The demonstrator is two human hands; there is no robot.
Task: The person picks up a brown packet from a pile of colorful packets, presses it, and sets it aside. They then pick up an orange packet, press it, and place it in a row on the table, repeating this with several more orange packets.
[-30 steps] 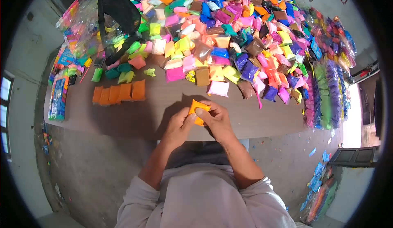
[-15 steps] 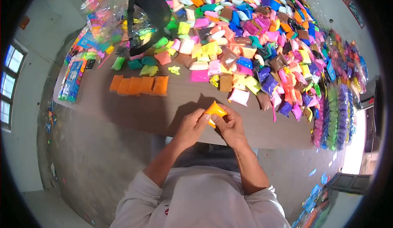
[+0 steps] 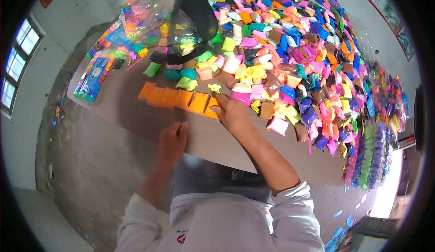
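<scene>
A row of several orange packets (image 3: 168,98) lies on the brown table, each overlapping or touching its neighbour. My right hand (image 3: 233,114) reaches to the right end of this row, its thumb and fingers closed on the last orange packet (image 3: 210,107), which it partly hides. Lower and to the left, my left hand (image 3: 174,139) hovers by the table's front edge with its fingers curled in; I see nothing in it. Just behind the row lies a small crumpled yellow piece (image 3: 214,88).
A big heap of colourful small packets (image 3: 281,48) covers the table's back and right. A black strap-like item (image 3: 195,19) lies by clear plastic bags at the back left. A multi-colour pack (image 3: 94,77) sits at the left edge; long packed strips (image 3: 374,154) hang at the right.
The orange packet held between both hands is now at the row's right end in my right hand. My left hand has let go and moved left. The row is longer; the view has shifted.
</scene>
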